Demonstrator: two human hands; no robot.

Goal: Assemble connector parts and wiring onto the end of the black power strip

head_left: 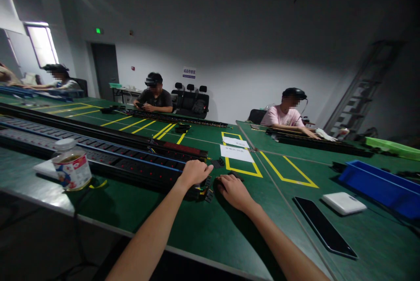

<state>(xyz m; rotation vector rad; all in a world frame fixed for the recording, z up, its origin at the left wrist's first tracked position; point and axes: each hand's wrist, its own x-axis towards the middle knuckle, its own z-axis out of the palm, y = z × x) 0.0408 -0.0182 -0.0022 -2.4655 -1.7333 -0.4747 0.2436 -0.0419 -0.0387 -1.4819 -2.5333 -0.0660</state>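
My left hand [196, 173] rests over the right end of a long black slotted rail [144, 168] with red dots and a blue edge strip. Its fingers curl down over that end and the thumb points right. Wires and a black connector [208, 190] stick out just below the hand. My right hand [235, 190] lies low on the table, a short gap to the right, with its fingers curled under. What those fingers hold, if anything, is hidden. Small black parts [217, 163] lie just beyond the hands.
On the green table [256, 228] are a phone [324, 226], a white box [344, 203], a blue bin [380, 187], paper sheets [236, 153] and a labelled jar [72, 167]. Several people sit across the table, one person [285, 114] at another black rail.
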